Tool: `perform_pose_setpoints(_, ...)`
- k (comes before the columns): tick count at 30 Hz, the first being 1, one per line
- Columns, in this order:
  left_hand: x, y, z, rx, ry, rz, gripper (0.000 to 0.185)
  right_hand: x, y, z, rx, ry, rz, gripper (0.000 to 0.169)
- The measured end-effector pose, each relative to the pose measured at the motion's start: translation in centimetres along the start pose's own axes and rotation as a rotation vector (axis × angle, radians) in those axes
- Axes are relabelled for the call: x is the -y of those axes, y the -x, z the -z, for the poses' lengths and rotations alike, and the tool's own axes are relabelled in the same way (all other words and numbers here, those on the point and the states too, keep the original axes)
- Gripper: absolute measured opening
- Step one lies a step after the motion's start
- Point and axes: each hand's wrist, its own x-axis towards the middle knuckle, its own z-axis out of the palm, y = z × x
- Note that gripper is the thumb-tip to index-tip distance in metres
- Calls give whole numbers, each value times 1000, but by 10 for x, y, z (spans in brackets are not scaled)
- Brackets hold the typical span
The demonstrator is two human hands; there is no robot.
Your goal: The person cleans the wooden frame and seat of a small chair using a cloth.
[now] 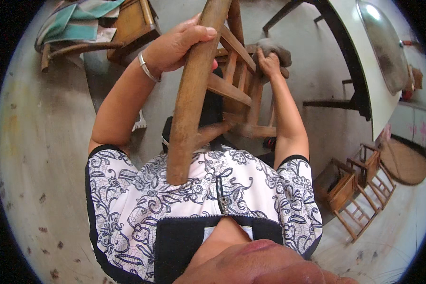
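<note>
A wooden chair is tilted up in front of my chest, one thick leg or post pointing at my shirt, its slats and rungs farther off. My left hand grips that thick post, the thumb lying over it; a bangle is on the wrist. My right hand presses a grey cloth against the end of a wooden part at the chair's far right. The cloth hides part of this hand, and some of its fingers are out of sight.
At the upper left stands another wooden chair beside a striped cloth. A table with a pale top and dark legs is at the right, a large domed cover on it. More wooden chairs stand at the lower right.
</note>
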Motion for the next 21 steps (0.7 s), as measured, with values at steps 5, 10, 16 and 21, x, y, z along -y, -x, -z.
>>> perform_pose_setpoints(5,-16,6,12,27,-192,-19,80,32,-14,-21,84,357,-49,39)
perform_pose_setpoints(10,-18,11,10,87,-168,78,82,20,-10,-14,204,300,-169,35)
perform_pose_setpoints(16,-22,12,-7,60,-111,89,82,-44,-34,-7,147,108,-314,53)
perform_pose_setpoints(21,-19,26,-19,14,-99,46,83,-78,13,13,-64,-5,54,46)
